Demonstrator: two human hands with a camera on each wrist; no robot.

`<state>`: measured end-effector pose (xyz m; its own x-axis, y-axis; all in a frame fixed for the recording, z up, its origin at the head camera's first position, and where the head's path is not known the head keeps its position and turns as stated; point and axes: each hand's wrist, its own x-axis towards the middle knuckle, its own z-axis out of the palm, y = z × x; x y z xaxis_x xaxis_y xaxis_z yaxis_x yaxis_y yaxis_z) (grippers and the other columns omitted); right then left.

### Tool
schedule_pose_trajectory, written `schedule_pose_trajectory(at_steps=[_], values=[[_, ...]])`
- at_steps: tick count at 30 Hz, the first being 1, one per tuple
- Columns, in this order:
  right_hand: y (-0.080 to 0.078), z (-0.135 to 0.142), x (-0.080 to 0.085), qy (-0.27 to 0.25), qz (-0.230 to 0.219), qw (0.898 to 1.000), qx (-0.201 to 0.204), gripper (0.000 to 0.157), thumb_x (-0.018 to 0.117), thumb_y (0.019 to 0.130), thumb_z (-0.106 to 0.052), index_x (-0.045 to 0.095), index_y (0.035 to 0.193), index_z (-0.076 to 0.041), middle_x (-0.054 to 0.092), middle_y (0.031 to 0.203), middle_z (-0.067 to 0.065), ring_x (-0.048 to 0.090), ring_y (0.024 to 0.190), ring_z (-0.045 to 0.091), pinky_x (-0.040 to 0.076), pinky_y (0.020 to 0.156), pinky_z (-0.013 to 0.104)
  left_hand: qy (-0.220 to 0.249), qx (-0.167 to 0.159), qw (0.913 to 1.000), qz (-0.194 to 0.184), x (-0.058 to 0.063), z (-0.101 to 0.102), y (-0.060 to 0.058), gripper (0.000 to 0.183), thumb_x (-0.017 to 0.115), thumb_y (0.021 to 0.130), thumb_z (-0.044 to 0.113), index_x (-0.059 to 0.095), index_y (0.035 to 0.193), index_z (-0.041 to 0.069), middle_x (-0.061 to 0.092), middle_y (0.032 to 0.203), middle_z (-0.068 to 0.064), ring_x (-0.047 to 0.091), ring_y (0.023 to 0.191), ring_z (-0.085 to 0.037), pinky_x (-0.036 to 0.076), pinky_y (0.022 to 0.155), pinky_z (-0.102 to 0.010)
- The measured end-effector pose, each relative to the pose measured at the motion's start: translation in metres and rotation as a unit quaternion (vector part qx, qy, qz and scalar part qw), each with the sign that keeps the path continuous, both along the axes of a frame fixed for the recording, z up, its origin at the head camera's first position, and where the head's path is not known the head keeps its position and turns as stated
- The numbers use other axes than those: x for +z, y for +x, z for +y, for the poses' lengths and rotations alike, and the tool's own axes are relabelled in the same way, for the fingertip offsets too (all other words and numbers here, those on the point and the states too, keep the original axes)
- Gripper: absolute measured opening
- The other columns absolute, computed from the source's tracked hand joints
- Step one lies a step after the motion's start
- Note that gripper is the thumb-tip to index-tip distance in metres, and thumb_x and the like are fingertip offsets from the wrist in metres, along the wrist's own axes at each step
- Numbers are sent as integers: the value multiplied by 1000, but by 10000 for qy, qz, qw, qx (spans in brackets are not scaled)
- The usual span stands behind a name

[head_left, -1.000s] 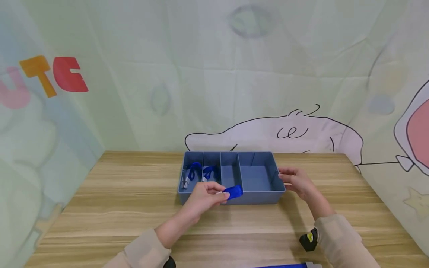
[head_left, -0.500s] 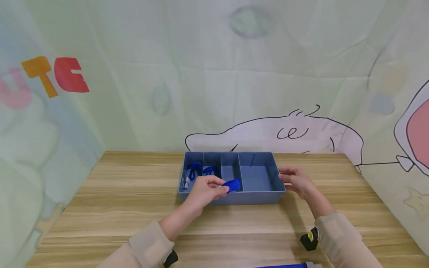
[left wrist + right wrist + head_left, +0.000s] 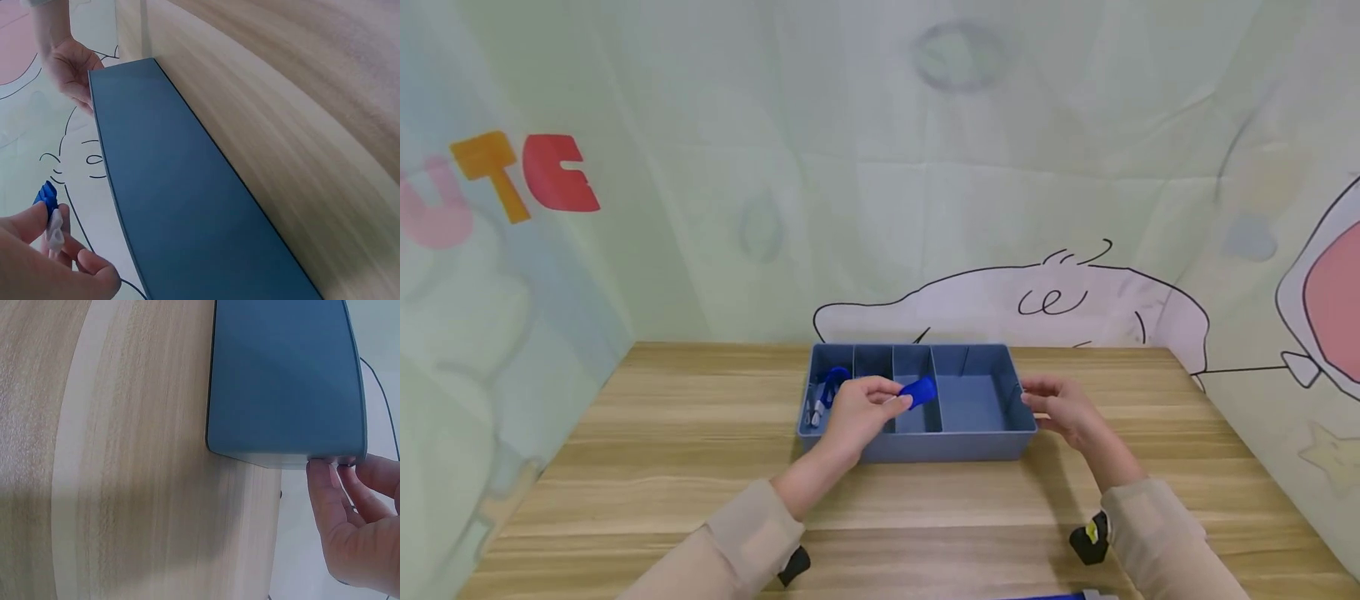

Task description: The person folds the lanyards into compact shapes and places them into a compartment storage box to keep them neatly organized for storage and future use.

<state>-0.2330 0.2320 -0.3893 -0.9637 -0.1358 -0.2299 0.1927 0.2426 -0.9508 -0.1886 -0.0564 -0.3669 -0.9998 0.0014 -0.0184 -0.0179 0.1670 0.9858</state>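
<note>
My left hand [image 3: 859,414] pinches a small blue piece with a white end [image 3: 919,392] between thumb and fingers, over the third compartment of the blue-grey divided box [image 3: 917,447]. In the left wrist view the blue piece [image 3: 47,195] looks folded; its exact kind is unclear. My right hand [image 3: 1066,410] touches the box's right end near the rim. Its fingertips rest on the outer end wall in the right wrist view, where the fingers [image 3: 324,494] are fairly straight. A blue cord with whitish metal-looking ends [image 3: 829,390] lies in the leftmost compartment. My left hand hides much of the second compartment.
The box stands on a wood-grain table [image 3: 662,467], close to a printed cloth backdrop [image 3: 715,208]. At the front edge lies part of a blue strip with a grey end [image 3: 1060,597]. A black device [image 3: 1090,540] is at the right sleeve.
My left hand has moved away from me and slightly up with the blue piece, from the box's front edge to over the third compartment. The right hand stays at the box's end.
</note>
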Motion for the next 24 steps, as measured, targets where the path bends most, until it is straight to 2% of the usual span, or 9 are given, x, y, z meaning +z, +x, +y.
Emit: schedule_pose_trajectory(at_steps=[5, 11, 15, 20, 24], values=[[0, 1, -1, -33, -9, 10000, -8, 46, 54, 91, -1, 37, 130, 17, 61, 97, 2, 57, 82, 7, 52, 72, 29, 20, -40, 10000, 21, 2, 5, -7, 17, 72, 81, 8, 68, 92, -4, 70, 84, -13, 67, 79, -23, 49, 66, -28], [-2, 2, -2, 166, 32, 9999, -21, 44, 55, 92, -2, 40, 129, 15, 60, 104, 7, 57, 84, 8, 53, 75, 30, -89, -72, 9999, 5, 4, 11, -15, 15, 71, 80, 5, 68, 90, -5, 70, 82, -15, 68, 77, -27, 55, 71, -36], [-3, 2, -3, 146, 31, 9999, -51, 43, 54, 92, -2, 41, 129, 15, 60, 103, 6, 57, 84, 9, 53, 76, 31, -148, -72, 9999, -19, 4, 14, -23, 10, 71, 79, 3, 68, 85, -4, 69, 75, -11, 67, 70, -26, 55, 65, -32], [-3, 1, -4, 36, -4, 10000, -72, 43, 55, 91, -1, 42, 128, 15, 61, 98, 2, 58, 84, 9, 52, 77, 33, -687, 95, 9976, 53, 1, 18, -31, 7, 72, 77, 3, 68, 81, -2, 68, 68, -8, 63, 57, -16, 51, 55, -26], [-3, 2, -4, -50, -21, 10000, -82, 43, 56, 91, -1, 42, 128, 15, 60, 97, 2, 58, 83, 9, 53, 76, 32, -1444, 331, 9887, 247, -3, 20, -39, 9, 75, 75, 8, 71, 80, 2, 69, 71, -6, 64, 60, -15, 49, 58, -27]])
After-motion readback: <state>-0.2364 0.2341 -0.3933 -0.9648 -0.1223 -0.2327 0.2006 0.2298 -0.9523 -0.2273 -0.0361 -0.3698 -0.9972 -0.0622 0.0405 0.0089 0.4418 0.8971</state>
